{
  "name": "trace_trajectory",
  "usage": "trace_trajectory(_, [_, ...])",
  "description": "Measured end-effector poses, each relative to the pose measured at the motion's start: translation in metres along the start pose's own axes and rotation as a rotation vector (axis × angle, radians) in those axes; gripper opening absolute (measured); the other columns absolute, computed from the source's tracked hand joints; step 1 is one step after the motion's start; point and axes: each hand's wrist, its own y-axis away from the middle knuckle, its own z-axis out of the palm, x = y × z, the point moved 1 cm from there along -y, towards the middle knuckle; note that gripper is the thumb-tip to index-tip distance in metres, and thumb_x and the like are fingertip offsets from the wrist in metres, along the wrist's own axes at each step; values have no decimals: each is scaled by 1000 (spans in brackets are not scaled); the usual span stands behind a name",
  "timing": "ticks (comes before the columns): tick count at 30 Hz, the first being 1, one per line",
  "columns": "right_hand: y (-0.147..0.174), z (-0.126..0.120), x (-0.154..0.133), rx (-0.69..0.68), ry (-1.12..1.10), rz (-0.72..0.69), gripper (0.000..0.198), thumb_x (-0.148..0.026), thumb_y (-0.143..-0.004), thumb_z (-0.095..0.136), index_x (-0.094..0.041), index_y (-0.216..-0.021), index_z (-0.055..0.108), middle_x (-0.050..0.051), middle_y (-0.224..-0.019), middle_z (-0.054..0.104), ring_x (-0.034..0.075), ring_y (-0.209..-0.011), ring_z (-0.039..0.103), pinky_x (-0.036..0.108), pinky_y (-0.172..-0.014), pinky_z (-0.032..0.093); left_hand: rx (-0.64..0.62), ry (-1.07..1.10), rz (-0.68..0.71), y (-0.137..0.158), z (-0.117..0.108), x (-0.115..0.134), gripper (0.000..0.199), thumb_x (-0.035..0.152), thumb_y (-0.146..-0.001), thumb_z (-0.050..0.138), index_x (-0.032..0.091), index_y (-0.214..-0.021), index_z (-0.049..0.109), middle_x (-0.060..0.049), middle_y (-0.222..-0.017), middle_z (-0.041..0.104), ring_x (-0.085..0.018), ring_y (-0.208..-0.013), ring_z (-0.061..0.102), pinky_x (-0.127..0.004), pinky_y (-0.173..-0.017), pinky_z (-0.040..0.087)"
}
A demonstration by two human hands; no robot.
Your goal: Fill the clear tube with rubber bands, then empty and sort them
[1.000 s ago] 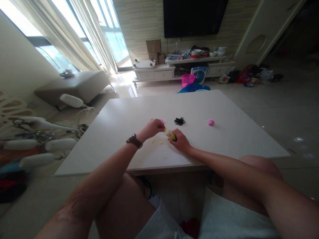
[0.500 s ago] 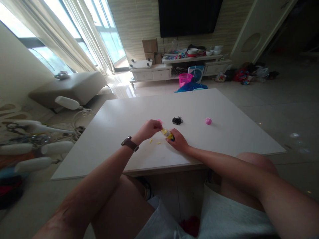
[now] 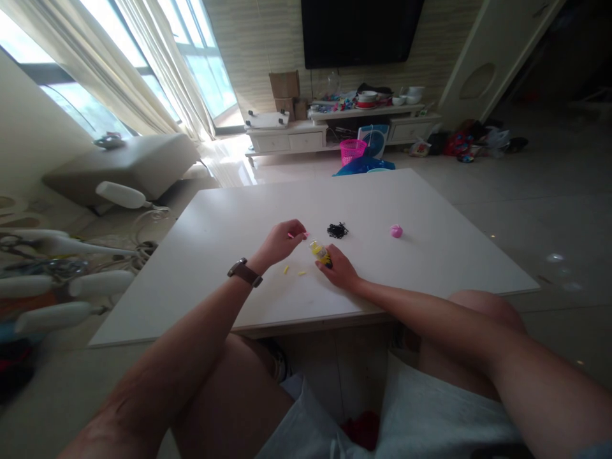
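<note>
My right hand point(image 3: 340, 269) is wrapped around a small clear bottle point(image 3: 320, 250) with yellow pieces inside. The bottle tilts with its upper end towards my left hand point(image 3: 285, 239). That hand is a short way left of the bottle, fingers curled together; whatever is in them is too small to make out. Bits of a pink thing point(image 3: 305, 235) show by the fingertips and between the fingers, mostly hidden. Two small yellow pieces, one yellow stick point(image 3: 286, 270) and another yellow stick point(image 3: 301, 273), lie on the white table point(image 3: 248, 223) below my left hand.
A heap of small black pieces point(image 3: 337, 230) lies beyond the bottle. Farther right sits a round pink object point(image 3: 396, 231). White lamp-like shades point(image 3: 122, 194) stand by the table's left side. A pink basket point(image 3: 352, 152) and a blue bag point(image 3: 363, 166) are behind the table.
My left hand has drawn back from the bottle's upper end, up and slightly left. My right hand still holds the bottle, now tilted more upright. The view has shifted a little.
</note>
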Motion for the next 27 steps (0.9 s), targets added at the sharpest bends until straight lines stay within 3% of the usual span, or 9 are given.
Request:
trace_trajectory(3, [1,2,3,17,10,17,20,-43,-97,51,-24,-99,47,5,-95,55,22,-86,51,34,-77,42,-38,-104,-80,-2,-10,-14,15,29,-80,64,15,-83,70,-5,-80,73,-15,-72,63,-26,-67,49])
trace_trajectory(8, [1,4,6,27,15,-2,21,-44,-98,51,-24,-98,45,4,-93,54,22,-84,50,35,-75,41,-515,-312,-379,3,-7,-54,14,28,-67,73,14,-67,69,-3,-58,66,-14,-56,59,-23,-54,43])
trace_trajectory(11, [1,4,5,22,12,-11,21,-44,-98,51,-24,-99,46,5,-94,55,22,-85,51,34,-75,41,-642,-354,-490,9,3,-69,15,28,-62,77,14,-64,69,-1,-51,63,-13,-52,58,-21,-51,42])
trace_trajectory(16, [1,2,4,2,4,-16,22,-45,-98,51,-24,-102,48,4,-95,55,21,-86,52,34,-76,41,-680,-413,-370,12,20,-70,11,17,-64,68,15,-54,66,0,-52,63,-11,-52,55,-21,-51,38])
trace_trajectory(22, [0,2,2,-17,3,0,23,-46,-97,53,-23,-100,48,3,-95,55,20,-83,51,32,-73,40,-571,-351,-148,7,31,-56,7,23,-70,72,16,-72,75,-3,-70,73,-13,-63,62,-23,-59,42])
trace_trajectory(27, [0,2,2,-13,9,-5,23,-46,-97,53,-24,-100,48,3,-95,55,21,-85,52,32,-75,41,-602,-482,-210,11,38,-44,7,19,-64,76,18,-71,77,-2,-66,72,-15,-61,62,-24,-60,44])
